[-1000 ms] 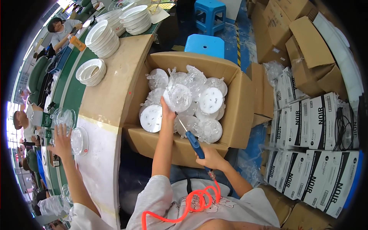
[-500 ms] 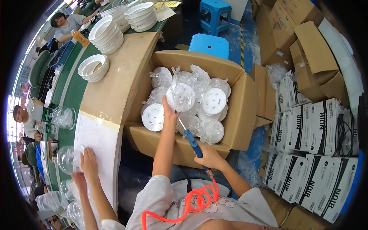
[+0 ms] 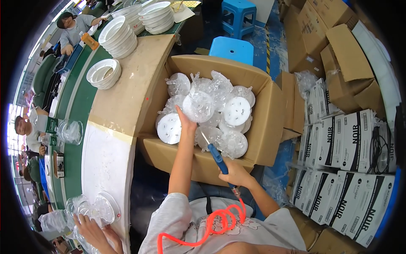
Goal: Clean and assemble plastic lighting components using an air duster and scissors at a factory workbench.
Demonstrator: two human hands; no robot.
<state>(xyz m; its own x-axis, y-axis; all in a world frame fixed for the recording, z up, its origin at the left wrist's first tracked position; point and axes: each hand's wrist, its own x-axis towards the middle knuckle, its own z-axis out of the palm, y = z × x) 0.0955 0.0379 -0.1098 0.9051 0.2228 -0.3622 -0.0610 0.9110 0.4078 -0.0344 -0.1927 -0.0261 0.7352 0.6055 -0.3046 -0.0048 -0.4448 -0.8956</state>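
My left hand (image 3: 186, 121) grips the lower edge of a round white disc with clear plastic (image 3: 198, 106) over it, at the top of a filled carton. My right hand (image 3: 235, 172) is closed round the handle of a blue air blow gun (image 3: 218, 158). The thin metal nozzle slants up to the left, its tip just below the held disc, beside my left fingers. A coiled orange hose (image 3: 217, 221) runs from the gun's rear across my lap. More such white discs with clear plastic (image 3: 236, 111) lie jumbled in the open cardboard box (image 3: 266, 122).
Left of the box is a worktable (image 3: 105, 156) with stacked white rings (image 3: 104, 73). A co-worker's hands (image 3: 94, 232) handle clear round parts (image 3: 105, 207) there. Blue stools (image 3: 231, 50) stand beyond the box; white printed cartons (image 3: 357, 203) are stacked at right.
The blow gun and my right hand have shifted slightly down and right; the held disc has tilted a little. The co-worker's hands have moved nearer along the table.
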